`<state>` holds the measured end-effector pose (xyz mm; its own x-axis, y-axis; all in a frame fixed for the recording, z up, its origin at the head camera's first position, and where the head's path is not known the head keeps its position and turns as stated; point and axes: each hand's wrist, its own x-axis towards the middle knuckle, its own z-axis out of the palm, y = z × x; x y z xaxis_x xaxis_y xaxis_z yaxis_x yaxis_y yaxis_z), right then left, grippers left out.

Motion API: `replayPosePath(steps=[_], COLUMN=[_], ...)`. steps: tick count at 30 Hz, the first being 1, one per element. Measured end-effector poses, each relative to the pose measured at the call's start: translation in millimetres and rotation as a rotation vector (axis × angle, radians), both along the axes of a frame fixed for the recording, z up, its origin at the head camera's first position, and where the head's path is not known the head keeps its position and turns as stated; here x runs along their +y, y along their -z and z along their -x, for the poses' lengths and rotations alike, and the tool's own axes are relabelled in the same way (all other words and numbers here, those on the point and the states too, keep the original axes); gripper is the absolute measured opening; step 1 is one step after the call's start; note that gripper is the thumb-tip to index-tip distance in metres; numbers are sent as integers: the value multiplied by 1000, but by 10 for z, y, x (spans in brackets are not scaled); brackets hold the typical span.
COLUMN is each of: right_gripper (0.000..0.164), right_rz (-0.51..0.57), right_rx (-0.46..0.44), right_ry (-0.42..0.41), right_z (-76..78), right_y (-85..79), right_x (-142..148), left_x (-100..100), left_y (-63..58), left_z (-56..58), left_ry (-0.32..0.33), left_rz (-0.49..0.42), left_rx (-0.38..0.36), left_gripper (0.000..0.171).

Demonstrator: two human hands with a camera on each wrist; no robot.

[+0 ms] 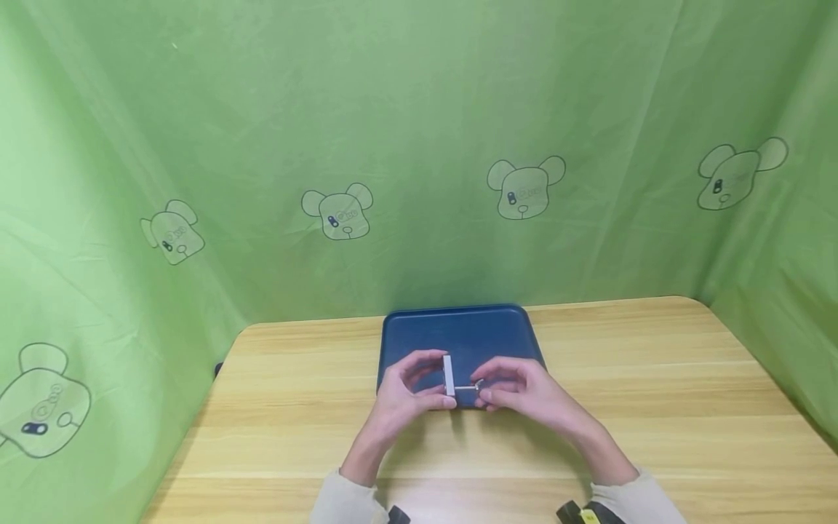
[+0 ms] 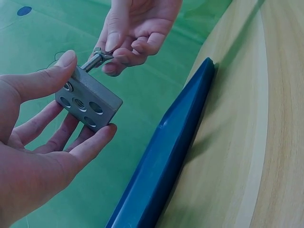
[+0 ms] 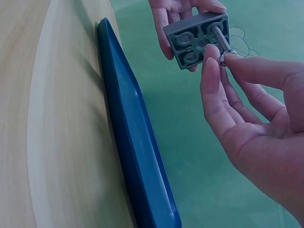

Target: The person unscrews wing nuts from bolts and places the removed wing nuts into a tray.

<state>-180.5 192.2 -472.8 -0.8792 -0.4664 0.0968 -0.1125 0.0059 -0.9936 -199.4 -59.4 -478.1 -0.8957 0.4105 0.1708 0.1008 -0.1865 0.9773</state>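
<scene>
My left hand (image 1: pixel 402 397) grips a square grey block (image 1: pixel 448 375) by its edges, thumb on one side and fingers on the other. One face of the block (image 2: pixel 108 104) has several round holes; the other face (image 3: pixel 190 29) shows ribs and recesses. From a corner hole juts a threaded wing screw (image 2: pixel 92 62), its shaft level in the head view. The winged end is pinched between the thumb and fingers of my right hand (image 1: pixel 527 389), which partly cover it. Both hands hold these parts up over the near edge of the blue tray.
A blue tray (image 1: pixel 458 331) with a raised rim lies on the wooden table (image 1: pixel 641 364), at its far edge. Green cloth (image 1: pixel 425 109) printed with bear heads hangs behind and at both sides. Dark wrist straps (image 1: pixel 585 513) show at the bottom of the head view.
</scene>
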Motion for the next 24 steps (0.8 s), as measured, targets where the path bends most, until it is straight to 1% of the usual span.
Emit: replayPosePath(steps=[8, 12, 19, 24], right_gripper=[33, 31, 31, 27], right_rz=[0, -24, -10, -28], right_rx=[6, 10, 26, 26], right_ry=[-5, 9, 29, 42], right_z=[-1, -3, 1, -7], right_y=[6, 8, 13, -1], right_x=[9, 11, 9, 9], left_x=[-3, -4, -1, -3], left_y=[5, 9, 4, 0], left_z=[5, 9, 12, 9], left_ry=[-2, 3, 11, 4], left_rz=[0, -1, 3, 5], left_rx=[5, 6, 12, 7], left_gripper=[65, 66, 68, 68])
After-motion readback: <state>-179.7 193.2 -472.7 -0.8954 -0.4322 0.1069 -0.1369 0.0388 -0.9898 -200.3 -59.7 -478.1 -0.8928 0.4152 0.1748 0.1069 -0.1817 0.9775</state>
